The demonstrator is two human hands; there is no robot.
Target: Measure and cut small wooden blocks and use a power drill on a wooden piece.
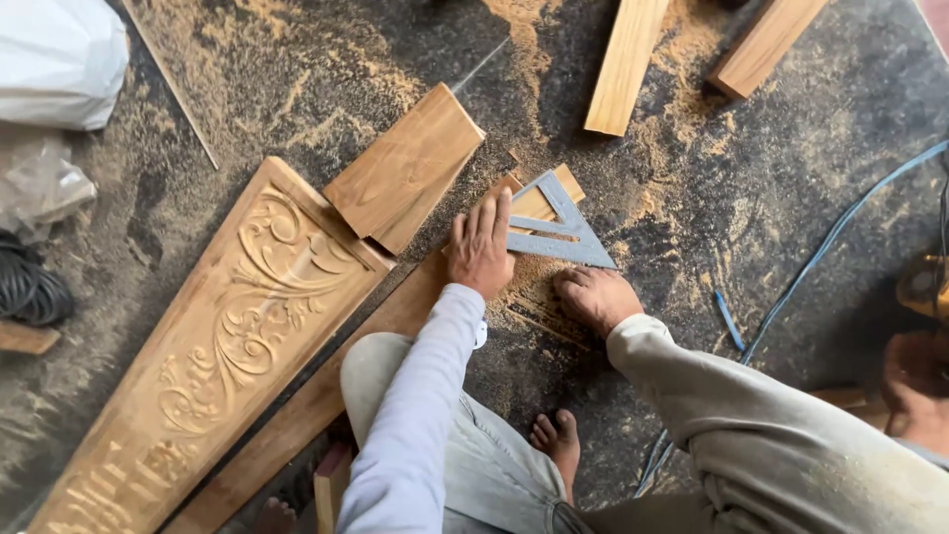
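Note:
My left hand [481, 247] lies flat, fingers stretched out, on the far end of a long narrow wooden plank [395, 316]. Its fingertips touch the left edge of a grey metal triangular square [560, 245] that rests across that plank end. My right hand [595, 297] sits just below the square on the sawdust-covered floor. Its fingers are curled under, and whether they hold anything is hidden. My bare foot [557, 440] shows between my legs.
A carved wooden panel [237, 336] lies left of the plank, with a short board [405, 168] on its top end. Two lumber pieces [623, 64] [766, 44] lie at the back. A blue cable [830, 237] runs at right. A white bag [59, 59] and black coil [25, 287] are at left.

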